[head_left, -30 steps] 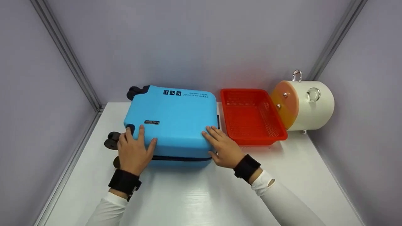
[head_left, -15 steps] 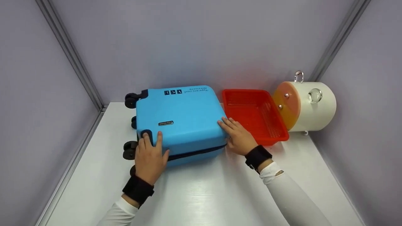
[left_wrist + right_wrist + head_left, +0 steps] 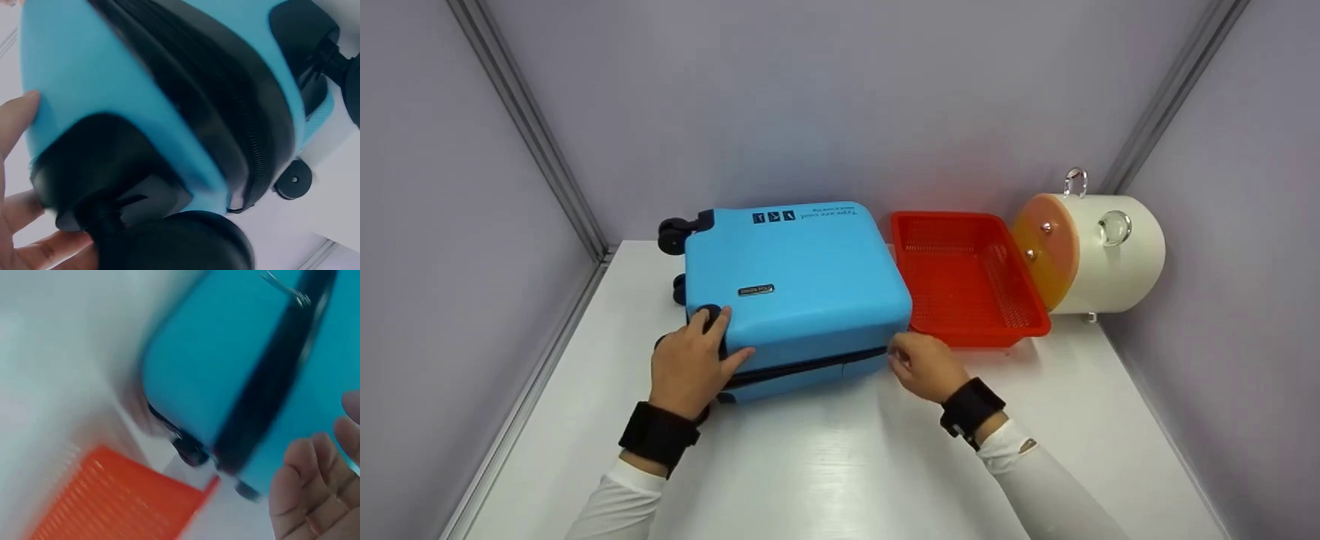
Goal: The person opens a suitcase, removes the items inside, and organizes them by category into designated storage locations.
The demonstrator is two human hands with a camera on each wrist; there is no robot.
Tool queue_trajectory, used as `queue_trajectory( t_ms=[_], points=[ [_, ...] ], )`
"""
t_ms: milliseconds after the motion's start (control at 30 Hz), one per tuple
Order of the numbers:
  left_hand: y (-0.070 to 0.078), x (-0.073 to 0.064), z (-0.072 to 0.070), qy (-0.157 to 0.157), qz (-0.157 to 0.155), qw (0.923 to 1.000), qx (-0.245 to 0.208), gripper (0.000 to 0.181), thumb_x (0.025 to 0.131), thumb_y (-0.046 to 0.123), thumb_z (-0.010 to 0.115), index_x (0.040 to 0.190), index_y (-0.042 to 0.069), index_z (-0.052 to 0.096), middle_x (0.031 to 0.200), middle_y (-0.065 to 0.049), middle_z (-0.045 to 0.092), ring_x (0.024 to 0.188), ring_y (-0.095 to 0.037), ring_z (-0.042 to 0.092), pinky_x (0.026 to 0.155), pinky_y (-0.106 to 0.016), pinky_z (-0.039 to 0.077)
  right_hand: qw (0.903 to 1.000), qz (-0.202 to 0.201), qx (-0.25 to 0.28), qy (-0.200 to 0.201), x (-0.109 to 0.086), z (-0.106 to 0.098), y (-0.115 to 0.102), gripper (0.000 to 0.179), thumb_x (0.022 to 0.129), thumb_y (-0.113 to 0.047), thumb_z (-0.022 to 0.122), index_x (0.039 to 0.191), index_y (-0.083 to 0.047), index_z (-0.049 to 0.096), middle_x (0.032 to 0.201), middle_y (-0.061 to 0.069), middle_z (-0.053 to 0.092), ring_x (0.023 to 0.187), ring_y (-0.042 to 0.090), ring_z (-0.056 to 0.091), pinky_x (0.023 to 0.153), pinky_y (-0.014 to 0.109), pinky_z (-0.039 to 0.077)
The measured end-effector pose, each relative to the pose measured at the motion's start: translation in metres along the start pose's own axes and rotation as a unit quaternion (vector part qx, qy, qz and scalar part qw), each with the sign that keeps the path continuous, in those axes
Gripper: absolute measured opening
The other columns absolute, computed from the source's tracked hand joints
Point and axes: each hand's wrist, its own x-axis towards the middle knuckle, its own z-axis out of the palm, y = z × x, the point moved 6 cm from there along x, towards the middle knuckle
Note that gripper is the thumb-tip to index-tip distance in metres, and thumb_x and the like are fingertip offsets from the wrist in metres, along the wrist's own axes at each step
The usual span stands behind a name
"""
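Observation:
A light blue suitcase (image 3: pixel 802 262) with black wheels lies flat, its wheeled end to the left and a dark zipper band (image 3: pixel 810 365) along its near side. My left hand (image 3: pixel 686 371) rests on the near left corner; in the left wrist view its fingers show beside the black wheel mount (image 3: pixel 107 160) and the thumb touches the blue shell. At the near right corner is my right hand (image 3: pixel 928 367), fingers loosely bent close to the band's end. In the right wrist view a metal zipper pull (image 3: pixel 301 298) lies on the band, away from the fingers.
A red perforated basket (image 3: pixel 945 292) stands right beside the suitcase. Farther right lies a cream cylinder (image 3: pixel 1117 262) with an orange and yellow end face and clear ring handles. Grey walls close in the white table (image 3: pixel 825 472) at the back and sides.
The suitcase has shifted right and turned slightly, its near right corner moving closer to the basket. My right hand has left its top and dropped to the zipper band's end, fingers bending.

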Motion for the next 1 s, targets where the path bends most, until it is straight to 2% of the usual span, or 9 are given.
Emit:
queue_trajectory(
  t_ms=[133,267,467,533,600,700,767,867,1000],
  points=[
    [-0.002,-0.001,-0.001,0.028,0.005,0.9995,0.011,0.081,0.079,0.058,0.093,0.138,0.005,0.074,0.12,-0.025,0.074,0.062,-0.034,0.068,0.06,-0.046,0.059,0.9986,-0.002,0.018,-0.051,-0.007,0.032,-0.004,0.007,0.099,-0.011,0.075,0.099,-0.006,0.08,0.078,0.003,0.07,0.071,0.014,0.061,0.067,0.031,0.055],
    [-0.002,-0.001,-0.001,0.037,0.01,0.9991,0.017,0.081,0.078,0.059,0.093,0.137,0.005,0.075,0.118,-0.024,0.075,0.061,-0.034,0.067,0.059,-0.045,0.057,0.993,0.039,0.069,-0.088,-0.008,0.059,-0.01,0.021,0.102,-0.015,0.072,0.113,0.002,0.079,0.081,0.007,0.074,0.071,0.015,0.064,0.069,0.036,0.057],
    [-0.002,-0.003,0.0,0.027,0.006,0.9995,0.014,0.08,0.08,0.059,0.091,0.137,0.005,0.075,0.119,-0.024,0.075,0.06,-0.033,0.065,0.059,-0.045,0.056,0.9685,0.132,0.18,-0.109,-0.006,0.089,-0.02,0.041,0.106,-0.022,0.071,0.13,0.01,0.071,0.075,0.006,0.074,0.061,0.009,0.062,0.059,0.03,0.052],
    [-0.003,-0.003,0.0,0.025,0.005,0.9996,0.006,0.079,0.081,0.059,0.091,0.137,0.005,0.075,0.117,-0.024,0.075,0.06,-0.034,0.065,0.06,-0.045,0.057,0.9594,0.16,0.206,-0.107,-0.005,0.097,-0.023,0.042,0.106,-0.026,0.07,0.128,0.009,0.072,0.072,0.004,0.074,0.058,0.008,0.063,0.056,0.028,0.05],
    [-0.003,-0.004,0.0,0.025,0.008,0.9996,-0.004,0.078,0.081,0.057,0.092,0.135,0.004,0.076,0.114,-0.024,0.074,0.06,-0.034,0.066,0.06,-0.046,0.058,0.9544,0.181,0.218,-0.094,-0.004,0.102,-0.024,0.036,0.106,-0.027,0.07,0.118,0.007,0.076,0.069,0.003,0.074,0.056,0.008,0.065,0.055,0.027,0.05],
    [-0.004,-0.004,0.001,0.027,0.015,0.9994,-0.012,0.077,0.081,0.055,0.093,0.134,0.002,0.076,0.11,-0.024,0.073,0.063,-0.035,0.068,0.06,-0.048,0.059,0.9565,0.194,0.211,-0.054,0.0,0.104,-0.025,0.026,0.106,-0.02,0.068,0.096,0.001,0.079,0.068,0.004,0.074,0.056,0.008,0.062,0.057,0.027,0.049],
    [-0.003,-0.003,0.001,0.027,0.017,0.9994,-0.013,0.077,0.081,0.054,0.093,0.134,0.002,0.076,0.109,-0.024,0.072,0.065,-0.037,0.07,0.061,-0.048,0.06,0.9628,0.187,0.193,-0.029,0.001,0.102,-0.026,0.027,0.105,-0.014,0.067,0.083,-0.002,0.076,0.067,0.004,0.072,0.058,0.008,0.059,0.058,0.027,0.048],
    [-0.003,-0.002,0.002,0.027,0.016,0.9995,-0.005,0.077,0.082,0.055,0.092,0.135,0.002,0.075,0.108,-0.026,0.071,0.067,-0.037,0.07,0.062,-0.048,0.059,0.9759,0.155,0.154,-0.001,0.001,0.1,-0.033,0.028,0.105,-0.008,0.066,0.079,-0.005,0.073,0.068,0.004,0.07,0.062,0.011,0.058,0.06,0.03,0.047],
    [-0.002,-0.001,0.003,0.025,0.014,0.9995,0.009,0.077,0.084,0.058,0.089,0.137,0.003,0.075,0.107,-0.025,0.07,0.066,-0.037,0.07,0.062,-0.048,0.059,0.9856,0.122,0.116,0.013,-0.003,0.095,-0.045,0.034,0.105,-0.006,0.065,0.072,-0.009,0.061,0.061,-0.003,0.05,0.059,0.011,0.048,0.057,0.029,0.041]
  ],
)
